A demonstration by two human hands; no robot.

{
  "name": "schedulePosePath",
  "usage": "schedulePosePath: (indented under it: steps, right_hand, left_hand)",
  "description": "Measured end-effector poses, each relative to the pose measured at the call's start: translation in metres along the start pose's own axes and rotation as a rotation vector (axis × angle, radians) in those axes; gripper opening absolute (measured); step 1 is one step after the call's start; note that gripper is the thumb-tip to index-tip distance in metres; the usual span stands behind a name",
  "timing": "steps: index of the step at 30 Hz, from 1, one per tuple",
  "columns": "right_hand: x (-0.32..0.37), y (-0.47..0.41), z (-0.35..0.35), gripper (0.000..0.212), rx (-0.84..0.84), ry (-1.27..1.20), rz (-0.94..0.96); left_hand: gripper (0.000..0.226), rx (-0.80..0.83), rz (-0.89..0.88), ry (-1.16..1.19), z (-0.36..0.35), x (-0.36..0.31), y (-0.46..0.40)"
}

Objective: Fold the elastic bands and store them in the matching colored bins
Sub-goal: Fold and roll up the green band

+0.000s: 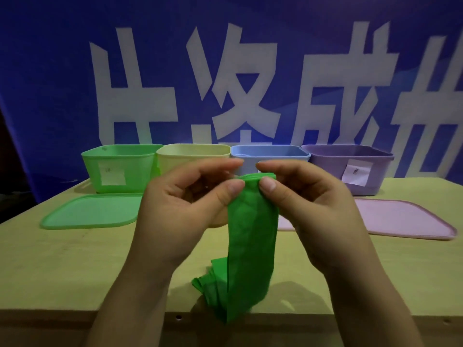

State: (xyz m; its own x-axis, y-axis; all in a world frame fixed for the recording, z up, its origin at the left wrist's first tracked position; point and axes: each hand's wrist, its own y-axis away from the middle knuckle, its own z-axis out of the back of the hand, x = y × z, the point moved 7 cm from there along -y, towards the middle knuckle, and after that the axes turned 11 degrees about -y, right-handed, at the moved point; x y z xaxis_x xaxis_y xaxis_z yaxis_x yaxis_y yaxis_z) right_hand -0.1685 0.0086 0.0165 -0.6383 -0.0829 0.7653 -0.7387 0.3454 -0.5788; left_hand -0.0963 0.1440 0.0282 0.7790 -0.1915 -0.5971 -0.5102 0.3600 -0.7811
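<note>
A green elastic band [251, 236] hangs in front of me, its top edge folded over and its lower end bunched near the table's front edge. My left hand [185, 206] pinches the top left corner between thumb and fingers. My right hand [308, 201] pinches the top right corner the same way. Both hands are raised above the table, in front of the bins. The green bin [120, 169] stands at the far left of the row, open, with a paper label on its front.
A yellow bin [193, 152], a blue bin [270, 154] and a purple bin [350, 169] stand in a row to the right of the green one. A green lid [92, 211] and a pink lid [400, 219] lie flat on the wooden table [62, 266]. A blue banner hangs behind.
</note>
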Motion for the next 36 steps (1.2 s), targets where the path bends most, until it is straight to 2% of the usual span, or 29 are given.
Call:
schedulePosePath:
  steps: [3,8,13,16,19,22,26,30,33,36]
  right_hand:
    - [0.03,-0.014,-0.013,0.017,0.059,-0.008,0.074]
    - [0.082,-0.028,-0.034,0.019,0.127,-0.032,0.202]
    - [0.105,-0.033,-0.037,0.011,0.137,0.055,0.233]
    - [0.097,-0.028,-0.028,0.013,0.138,0.171,0.201]
    - [0.084,-0.017,-0.018,0.026,0.141,0.321,0.176]
    - [0.074,-0.005,-0.013,0.023,0.146,0.414,0.186]
    - [0.057,0.006,-0.011,0.013,0.18,0.455,0.161]
    - [0.041,0.008,-0.012,0.016,0.211,0.454,0.13]
    - [0.031,0.008,-0.011,0.008,0.216,0.423,0.096]
    - [0.022,0.006,-0.009,0.015,0.197,0.38,0.064]
  left_hand:
    - [0.029,-0.013,-0.061,0.051,0.005,-0.025,-0.021]
    - [0.019,-0.049,-0.217,0.027,0.014,-0.077,-0.049]
    - [0.016,-0.048,-0.275,-0.048,0.014,-0.101,-0.057]
    - [0.015,-0.004,-0.205,-0.033,0.006,-0.092,-0.047]
    - [0.021,0.012,-0.108,-0.015,0.0,-0.077,-0.033]
    - [0.024,0.025,-0.046,-0.025,-0.005,-0.063,-0.016]
    - [0.029,0.103,0.026,-0.07,-0.007,-0.046,0.003]
    - [0.028,0.183,0.129,-0.066,-0.007,-0.027,0.008]
    - [0.026,0.182,0.189,-0.08,-0.005,-0.015,0.01]
    - [0.014,0.143,0.183,-0.033,-0.006,-0.01,0.01]
